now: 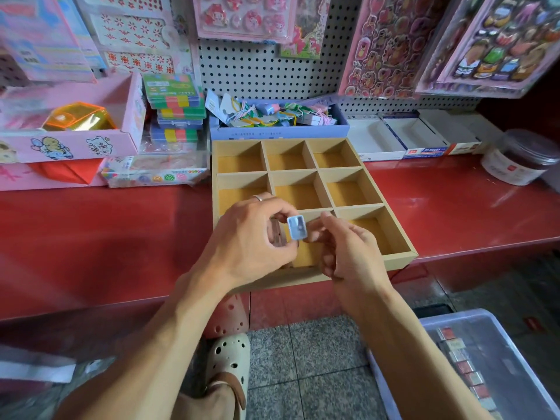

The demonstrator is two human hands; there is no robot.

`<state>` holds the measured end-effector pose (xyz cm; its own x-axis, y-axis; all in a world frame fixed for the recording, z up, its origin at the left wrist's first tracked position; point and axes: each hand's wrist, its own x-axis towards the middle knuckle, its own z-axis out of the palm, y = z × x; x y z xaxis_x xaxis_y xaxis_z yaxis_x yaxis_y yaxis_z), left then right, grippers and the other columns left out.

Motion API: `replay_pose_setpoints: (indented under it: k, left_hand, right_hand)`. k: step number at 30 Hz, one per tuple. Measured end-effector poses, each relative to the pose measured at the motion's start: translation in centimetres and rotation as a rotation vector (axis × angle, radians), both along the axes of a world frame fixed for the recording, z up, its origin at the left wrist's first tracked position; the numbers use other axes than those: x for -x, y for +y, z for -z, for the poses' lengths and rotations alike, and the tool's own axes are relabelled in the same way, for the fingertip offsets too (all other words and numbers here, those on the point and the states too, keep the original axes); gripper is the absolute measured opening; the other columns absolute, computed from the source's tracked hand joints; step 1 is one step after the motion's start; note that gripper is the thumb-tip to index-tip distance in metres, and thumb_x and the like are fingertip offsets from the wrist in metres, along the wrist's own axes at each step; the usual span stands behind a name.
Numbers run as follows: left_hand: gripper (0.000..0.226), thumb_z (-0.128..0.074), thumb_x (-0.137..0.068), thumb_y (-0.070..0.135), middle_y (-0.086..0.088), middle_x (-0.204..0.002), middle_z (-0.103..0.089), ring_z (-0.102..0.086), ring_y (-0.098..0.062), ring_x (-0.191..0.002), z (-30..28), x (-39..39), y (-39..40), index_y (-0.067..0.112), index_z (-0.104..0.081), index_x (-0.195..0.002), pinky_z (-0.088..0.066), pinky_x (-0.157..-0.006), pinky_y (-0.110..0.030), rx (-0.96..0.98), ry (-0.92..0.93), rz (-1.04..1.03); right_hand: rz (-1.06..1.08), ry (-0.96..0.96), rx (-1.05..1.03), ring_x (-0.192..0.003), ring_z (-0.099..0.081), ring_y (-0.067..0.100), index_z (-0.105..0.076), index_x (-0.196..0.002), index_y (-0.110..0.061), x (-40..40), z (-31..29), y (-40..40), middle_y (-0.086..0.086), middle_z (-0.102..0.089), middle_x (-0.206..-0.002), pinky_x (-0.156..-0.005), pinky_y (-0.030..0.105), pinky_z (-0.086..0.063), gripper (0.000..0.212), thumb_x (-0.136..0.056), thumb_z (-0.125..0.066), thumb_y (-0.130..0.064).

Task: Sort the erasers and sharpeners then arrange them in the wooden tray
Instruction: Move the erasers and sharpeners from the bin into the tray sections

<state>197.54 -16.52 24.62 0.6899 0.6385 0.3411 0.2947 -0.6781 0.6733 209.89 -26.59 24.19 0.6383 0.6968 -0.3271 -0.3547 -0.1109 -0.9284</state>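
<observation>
A wooden tray (pixel 368 207) with nine square compartments sits on the red shelf, its visible compartments bare. Above the tray's near row my left hand (pixel 245 241) pinches a small light-blue sharpener (pixel 297 227) between thumb and fingers. My right hand (pixel 348 250) is close beside it, fingers curled, its fingertips touching the sharpener's right side. Behind the tray a lilac box (pixel 278 133) holds a jumble of small erasers and sharpeners with cards and strings. The tray's near-left compartments are hidden by my hands.
Stacked colourful plastic cases (pixel 177 110) and a pink box (pixel 72 137) stand at the left. White open cartons (pixel 403 140) and a lidded jar (pixel 524 159) stand to the right. A clear bin (pixel 485 359) sits on the floor at lower right. Sticker sheets hang on the pegboard.
</observation>
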Motion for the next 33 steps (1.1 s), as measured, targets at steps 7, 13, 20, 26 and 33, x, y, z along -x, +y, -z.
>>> replay_pose_setpoints:
  k: [7,13,20,26,33]
  left_hand:
    - [0.023,-0.076,-0.066,0.015,0.042,-0.067,-0.053,-0.051,0.008,-0.056,-0.4,2.5,1.8,0.026,-0.069,-0.085,-0.035,-0.055,-0.010,0.054,0.139,-0.103]
    - [0.022,-0.079,-0.066,0.025,0.022,-0.068,-0.060,-0.052,0.004,-0.056,0.4,3.6,2.5,0.032,-0.070,-0.085,-0.037,-0.055,-0.022,0.067,0.318,-0.075]
    - [0.022,-0.074,-0.078,0.031,0.008,-0.082,-0.060,-0.054,-0.014,-0.075,0.6,2.7,2.1,0.034,-0.073,-0.099,-0.039,-0.061,-0.029,-0.049,0.458,-0.045]
    - [0.014,-0.067,-0.085,0.035,0.014,-0.083,-0.056,-0.049,-0.012,-0.077,1.0,2.4,1.8,0.030,-0.069,-0.099,-0.031,-0.059,-0.028,-0.145,0.529,-0.050]
    - [0.029,-0.076,-0.075,0.042,0.015,-0.084,-0.063,-0.060,-0.014,-0.082,0.6,2.5,1.6,0.030,-0.071,-0.101,-0.046,-0.069,-0.031,-0.070,0.378,-0.086]
  right_hand:
    - [0.087,0.186,-0.020,-0.052,-0.026,0.012,-0.065,-0.090,-0.002,-2.1,-0.4,1.6,0.001,-0.041,-0.064,-0.053,0.026,-0.021,0.023,-0.082,-0.043,-0.006]
    - [0.058,0.153,0.004,-0.047,-0.032,0.012,-0.065,-0.092,0.003,-2.9,-0.6,1.8,0.005,-0.041,-0.071,-0.050,0.023,-0.028,0.046,-0.075,-0.026,0.020]
    - [-0.019,0.080,-0.018,-0.070,-0.067,0.017,-0.069,-0.089,-0.002,-2.3,-0.4,1.4,0.007,-0.069,-0.072,-0.073,0.026,-0.059,0.020,-0.081,-0.066,0.016]
    - [-0.086,-0.009,0.071,-0.079,-0.065,0.022,-0.074,-0.087,-0.007,-2.1,-0.7,0.5,0.008,-0.072,-0.079,-0.078,0.033,-0.057,0.017,-0.075,-0.079,0.003]
    - [-0.087,-0.088,0.029,-0.066,-0.050,0.017,-0.077,-0.083,-0.005,-1.5,-0.3,-0.2,0.010,-0.062,-0.075,-0.061,0.024,-0.047,0.012,-0.076,-0.083,-0.013]
